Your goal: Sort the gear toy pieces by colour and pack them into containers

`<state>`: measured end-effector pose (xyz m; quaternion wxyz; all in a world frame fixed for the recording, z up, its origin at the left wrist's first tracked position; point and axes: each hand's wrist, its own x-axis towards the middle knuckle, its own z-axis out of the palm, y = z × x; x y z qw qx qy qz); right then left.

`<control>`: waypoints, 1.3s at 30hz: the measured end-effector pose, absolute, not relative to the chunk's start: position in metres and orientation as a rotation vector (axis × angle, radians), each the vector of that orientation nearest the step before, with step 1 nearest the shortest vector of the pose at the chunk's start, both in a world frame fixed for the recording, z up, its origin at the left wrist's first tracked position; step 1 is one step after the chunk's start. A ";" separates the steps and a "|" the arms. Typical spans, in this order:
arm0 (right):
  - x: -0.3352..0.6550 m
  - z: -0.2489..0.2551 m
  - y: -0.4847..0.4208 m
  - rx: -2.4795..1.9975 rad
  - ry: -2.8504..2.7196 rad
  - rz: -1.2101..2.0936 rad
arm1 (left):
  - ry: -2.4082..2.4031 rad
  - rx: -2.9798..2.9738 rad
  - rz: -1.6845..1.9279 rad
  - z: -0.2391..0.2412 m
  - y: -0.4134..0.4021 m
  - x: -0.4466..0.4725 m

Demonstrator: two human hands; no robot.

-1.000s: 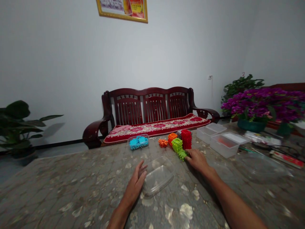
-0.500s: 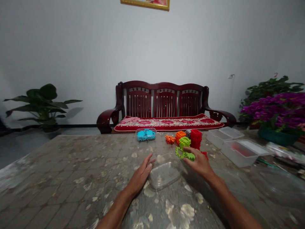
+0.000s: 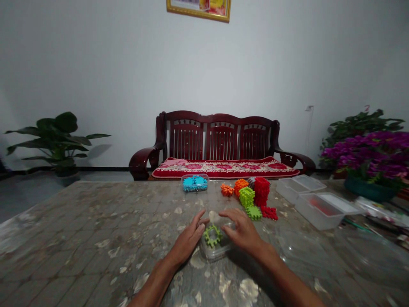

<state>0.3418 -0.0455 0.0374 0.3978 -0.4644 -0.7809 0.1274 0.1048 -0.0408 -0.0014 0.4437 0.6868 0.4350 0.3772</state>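
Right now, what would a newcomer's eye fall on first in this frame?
Both hands meet at the near middle of the table: the left hand and right hand flank a small clear container with a green toothed piece in it. Just beyond, to the right, sits a bright pile of red, green and orange pieces; a dark wooden bench lines the far wall.

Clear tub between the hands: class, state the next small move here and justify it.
Probably the right hand reaches for the loose green pieces by the red stack: one green piece lies in the clear tub, the left hand rests against its side.
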 end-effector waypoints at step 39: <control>0.355 -0.013 -0.037 -1.147 -1.215 0.935 | 1.193 1.917 1.034 0.002 -0.059 0.116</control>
